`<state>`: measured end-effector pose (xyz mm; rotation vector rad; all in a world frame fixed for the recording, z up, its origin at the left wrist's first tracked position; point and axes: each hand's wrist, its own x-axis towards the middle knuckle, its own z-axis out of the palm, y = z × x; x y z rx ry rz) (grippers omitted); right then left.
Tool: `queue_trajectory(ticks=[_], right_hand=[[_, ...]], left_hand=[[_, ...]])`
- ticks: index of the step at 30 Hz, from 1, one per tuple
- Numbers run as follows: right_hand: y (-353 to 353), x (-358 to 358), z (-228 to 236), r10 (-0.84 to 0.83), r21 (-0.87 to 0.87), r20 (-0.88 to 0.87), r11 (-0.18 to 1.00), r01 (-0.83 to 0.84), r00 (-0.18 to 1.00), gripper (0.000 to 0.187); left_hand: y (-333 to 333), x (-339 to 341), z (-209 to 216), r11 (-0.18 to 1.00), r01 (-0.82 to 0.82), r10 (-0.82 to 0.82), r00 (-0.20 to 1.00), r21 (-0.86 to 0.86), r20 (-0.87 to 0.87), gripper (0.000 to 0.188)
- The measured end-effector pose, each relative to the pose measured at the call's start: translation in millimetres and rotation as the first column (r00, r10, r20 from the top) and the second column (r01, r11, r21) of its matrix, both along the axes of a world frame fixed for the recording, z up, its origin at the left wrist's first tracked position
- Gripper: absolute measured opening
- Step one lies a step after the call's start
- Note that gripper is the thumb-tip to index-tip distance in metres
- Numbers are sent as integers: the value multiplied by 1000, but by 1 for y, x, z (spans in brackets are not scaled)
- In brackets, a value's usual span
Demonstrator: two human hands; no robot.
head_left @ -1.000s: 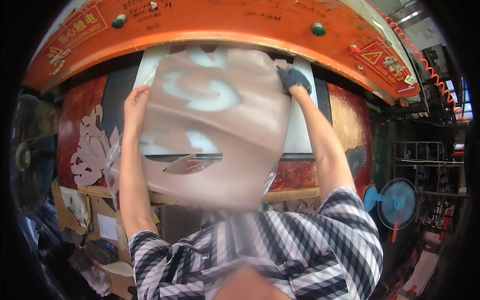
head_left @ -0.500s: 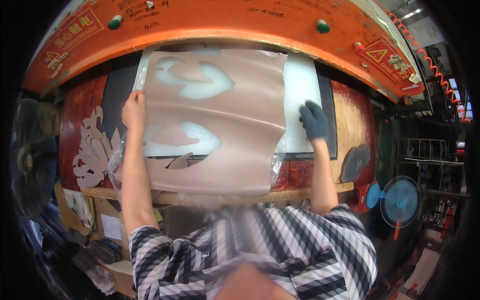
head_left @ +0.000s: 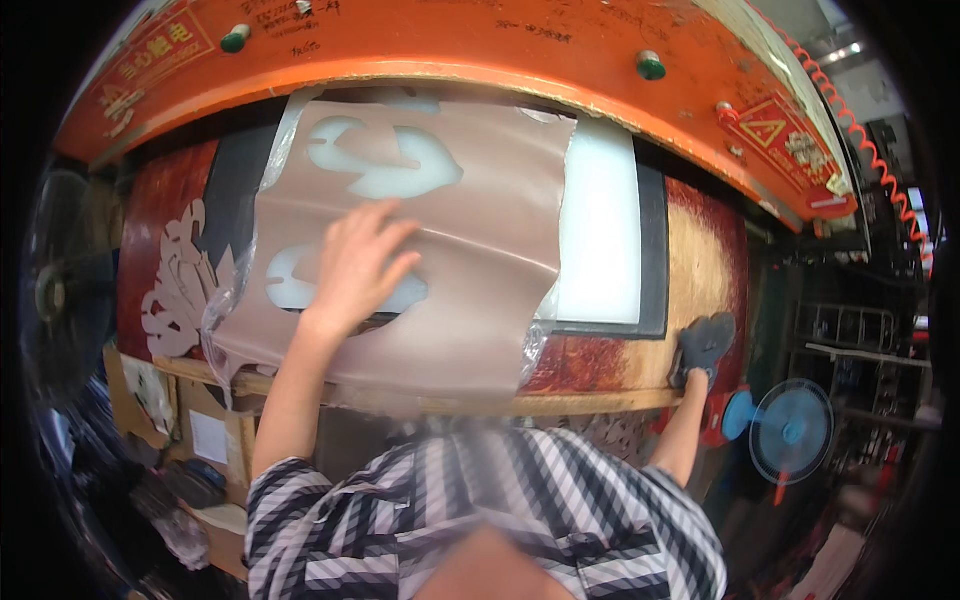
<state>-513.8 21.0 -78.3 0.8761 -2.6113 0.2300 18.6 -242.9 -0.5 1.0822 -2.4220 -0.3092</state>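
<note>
Brown sheet (head_left: 470, 250): thin, flexible, with pale cut-out shapes; lies flat on the bed of the orange press (head_left: 500, 50), partly under its upper arm. Long axis runs from the near edge of the bench (head_left: 600, 402) away toward the press; the near edge overhangs the bench front and is blurred. A clear plastic film (head_left: 232, 300) shows along its left and right edges.

Left hand (head_left: 360, 265): bare, palm down on the middle of the sheet, fingers spread wide and pointing away, pressing, not gripping.

Right hand (head_left: 703, 347): in a dark glove, well apart from the sheet, resting on the bench's front edge at the right; fingers bent over the edge, holding nothing loose.

White pad (head_left: 600, 235): rectangular, inside a black frame, just right of the sheet, partly covered by it.

Blue fan (head_left: 790, 430): lower right, below the bench.
</note>
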Motion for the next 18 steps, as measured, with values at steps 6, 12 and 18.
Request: queue_trajectory(ticks=[6,12,18], right_hand=[[-1,-24,-7,42,-65,54,997,-39,998,80],[0,-38,-2,-44,-138,473,983,123,880,101],[-7,-24,47,427,-453,883,662,597,196,52]], left_hand=[[7,-29,-32,987,-156,158,986,32,-61,25],[12,-35,-53,972,-229,231,973,45,-26,17],[12,-36,-67,964,-262,266,961,53,-73,15]])
